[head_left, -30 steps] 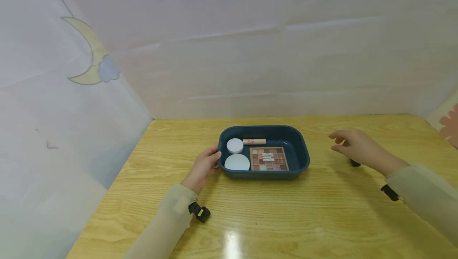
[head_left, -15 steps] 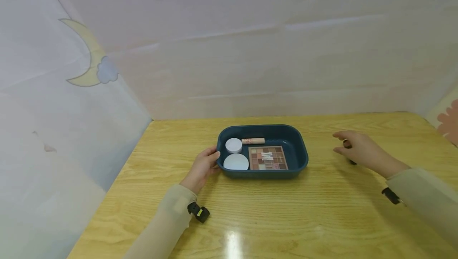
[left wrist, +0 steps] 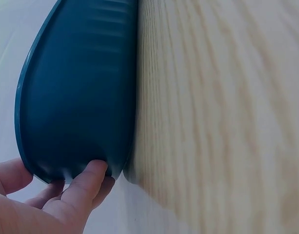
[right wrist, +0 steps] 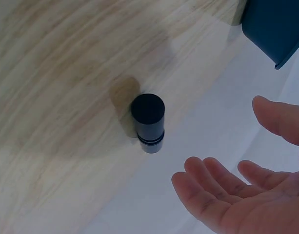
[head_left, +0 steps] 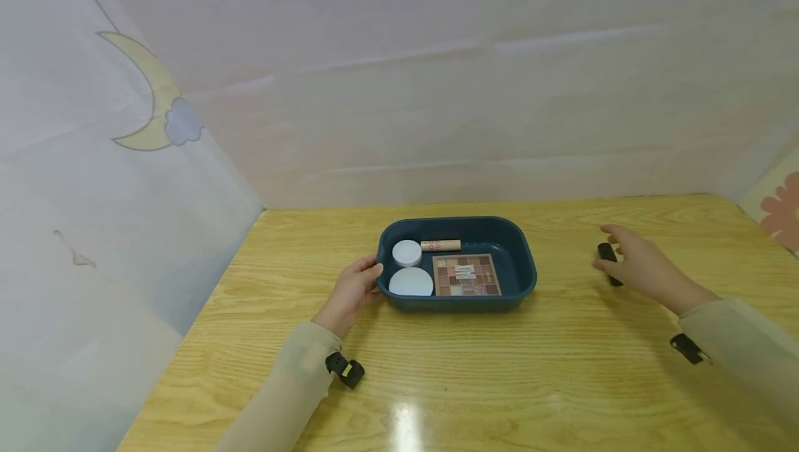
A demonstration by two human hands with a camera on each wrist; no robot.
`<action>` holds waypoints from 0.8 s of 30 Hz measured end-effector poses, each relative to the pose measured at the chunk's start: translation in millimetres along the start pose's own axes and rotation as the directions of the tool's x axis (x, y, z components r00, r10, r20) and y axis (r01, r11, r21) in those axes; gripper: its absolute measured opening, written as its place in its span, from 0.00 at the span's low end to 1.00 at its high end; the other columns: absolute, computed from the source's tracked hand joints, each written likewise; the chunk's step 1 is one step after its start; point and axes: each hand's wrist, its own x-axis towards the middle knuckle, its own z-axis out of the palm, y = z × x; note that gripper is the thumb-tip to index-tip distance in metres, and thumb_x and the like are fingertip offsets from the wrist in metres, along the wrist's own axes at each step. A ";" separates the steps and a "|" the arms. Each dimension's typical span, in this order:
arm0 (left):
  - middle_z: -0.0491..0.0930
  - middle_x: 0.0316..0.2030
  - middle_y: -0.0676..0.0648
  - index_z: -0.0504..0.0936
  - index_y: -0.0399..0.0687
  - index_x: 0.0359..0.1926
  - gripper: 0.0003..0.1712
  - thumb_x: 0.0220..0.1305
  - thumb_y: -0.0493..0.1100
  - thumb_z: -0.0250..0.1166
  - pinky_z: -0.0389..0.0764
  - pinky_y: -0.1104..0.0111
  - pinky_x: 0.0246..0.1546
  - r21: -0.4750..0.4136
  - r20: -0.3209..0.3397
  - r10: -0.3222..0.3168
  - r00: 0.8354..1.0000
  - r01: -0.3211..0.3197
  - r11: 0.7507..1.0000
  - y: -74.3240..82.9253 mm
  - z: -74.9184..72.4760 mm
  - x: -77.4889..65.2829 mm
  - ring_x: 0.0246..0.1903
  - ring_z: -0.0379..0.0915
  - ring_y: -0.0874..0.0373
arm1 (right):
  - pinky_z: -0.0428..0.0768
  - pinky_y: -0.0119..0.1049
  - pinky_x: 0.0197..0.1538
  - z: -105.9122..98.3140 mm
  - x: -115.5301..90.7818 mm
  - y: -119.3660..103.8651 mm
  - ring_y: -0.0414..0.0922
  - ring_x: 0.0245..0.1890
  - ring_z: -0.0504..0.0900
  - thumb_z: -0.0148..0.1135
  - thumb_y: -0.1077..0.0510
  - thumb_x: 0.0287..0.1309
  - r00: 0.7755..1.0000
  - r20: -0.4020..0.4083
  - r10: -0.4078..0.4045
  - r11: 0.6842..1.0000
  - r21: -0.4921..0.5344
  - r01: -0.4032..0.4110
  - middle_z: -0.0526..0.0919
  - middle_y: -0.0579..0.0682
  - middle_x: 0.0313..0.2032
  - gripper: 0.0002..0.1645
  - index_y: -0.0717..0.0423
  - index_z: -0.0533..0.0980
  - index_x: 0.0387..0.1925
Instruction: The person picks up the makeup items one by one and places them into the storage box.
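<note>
My left hand [head_left: 351, 294] grips the left end of a dark blue plastic basin [head_left: 458, 305], thumb at the rim and fingers against the outer wall. The left wrist view shows the fingers on that basin wall [left wrist: 76, 112]. Inside lie a makeup palette [head_left: 467, 275], a small round white jar [head_left: 407, 253], a larger round white case [head_left: 410, 281] and a peach-coloured tube [head_left: 440, 245]. On the right, my right hand [head_left: 646, 268] hovers with parted fingers over a black lipstick-like tube [head_left: 605, 252] lying on the table. A gap separates hand and tube [right wrist: 149, 122] in the right wrist view.
The wooden table [head_left: 474, 376] runs back to a pale cloth wall [head_left: 387, 105]. Another cloth with a moon print [head_left: 152, 91] stands along the left side. The basin's right part has bare floor beside the palette.
My right hand has shifted a little to the right, its fingers spread wider, and more of the black tube shows. The left hand keeps its hold on the basin, which stays in place.
</note>
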 end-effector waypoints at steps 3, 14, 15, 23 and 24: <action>0.69 0.63 0.32 0.65 0.31 0.68 0.25 0.74 0.37 0.51 0.78 0.60 0.45 -0.004 -0.003 -0.003 1.000 0.003 1.000 0.3 0.0 -0.1 0.56 0.72 0.43 | 0.70 0.67 0.47 0.1 -1.0 3.0 0.78 0.53 0.63 0.58 0.61 0.66 1.000 0.003 0.013 1.000 0.016 -0.013 0.58 0.85 0.57 0.42 0.84 0.48 0.66; 0.70 0.62 0.33 0.65 0.32 0.68 0.25 0.75 0.37 0.50 0.77 0.60 0.46 0.008 -0.007 -0.010 1.000 0.010 1.000 -1.3 -1.4 -0.7 0.57 0.72 0.43 | 0.74 0.63 0.44 2.7 0.4 10.2 0.78 0.50 0.67 0.58 0.62 0.64 0.999 0.013 0.042 0.999 0.012 -0.042 0.59 0.87 0.55 0.39 0.88 0.52 0.62; 0.70 0.62 0.33 0.65 0.33 0.68 0.25 0.74 0.37 0.51 0.77 0.60 0.46 0.009 -0.008 -0.011 1.000 0.011 1.000 -1.4 -1.5 -0.9 0.57 0.72 0.43 | 0.74 0.63 0.44 2.4 0.8 10.9 0.78 0.50 0.66 0.58 0.62 0.64 0.999 0.013 0.048 0.999 0.013 -0.048 0.58 0.87 0.55 0.39 0.88 0.52 0.62; 0.68 0.63 0.32 0.65 0.31 0.68 0.25 0.74 0.37 0.50 0.77 0.59 0.45 0.014 -0.003 0.003 1.000 -0.003 1.000 -0.8 -1.3 -2.5 0.58 0.71 0.41 | 0.73 0.64 0.46 2.9 4.6 16.8 0.79 0.51 0.65 0.57 0.61 0.64 0.994 0.042 0.097 0.995 -0.005 -0.097 0.59 0.89 0.54 0.39 0.92 0.52 0.58; 0.68 0.63 0.32 0.65 0.31 0.68 0.25 0.74 0.37 0.50 0.77 0.59 0.45 0.014 -0.002 0.002 1.000 -0.002 1.000 -0.7 -1.1 -2.5 0.58 0.71 0.41 | 0.72 0.64 0.47 3.0 5.5 18.3 0.79 0.51 0.64 0.57 0.60 0.65 0.994 0.049 0.103 0.995 -0.005 -0.103 0.59 0.89 0.53 0.40 0.92 0.52 0.58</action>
